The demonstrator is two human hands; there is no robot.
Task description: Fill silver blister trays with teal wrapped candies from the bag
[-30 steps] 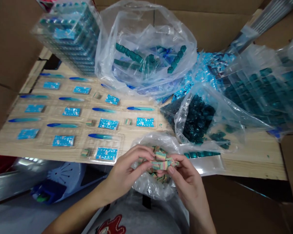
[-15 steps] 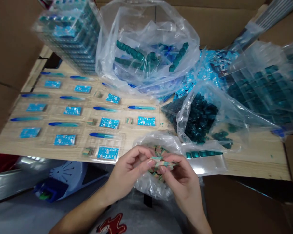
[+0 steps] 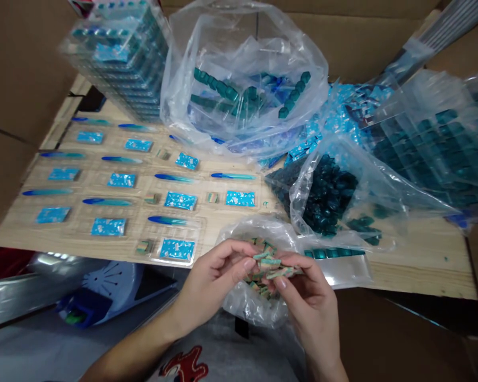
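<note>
Both bare hands work together just above the near edge of a pale wooden board (image 3: 422, 270). Left hand (image 3: 213, 278) curled narrow, fingertips pinching; right hand (image 3: 306, 294) also narrow, its fingers (image 3: 281, 281) meeting the left's over the mouth of a clear plastic bag (image 3: 242, 310). Held between them: small pastel striped pieces (image 3: 271, 262), banded pink, green and cream, with more lying in the bag below. Number in the grip cannot be told. Judged light, thin, probably soft and easily bent; best taken gently by the edges. Left on the board, clear plastic blister trays (image 3: 183, 228) hold blue foil packets (image 3: 177, 249); to the right, a clear plastic sack (image 3: 386, 201) holds dark teal pieces (image 3: 326, 196)
</note>
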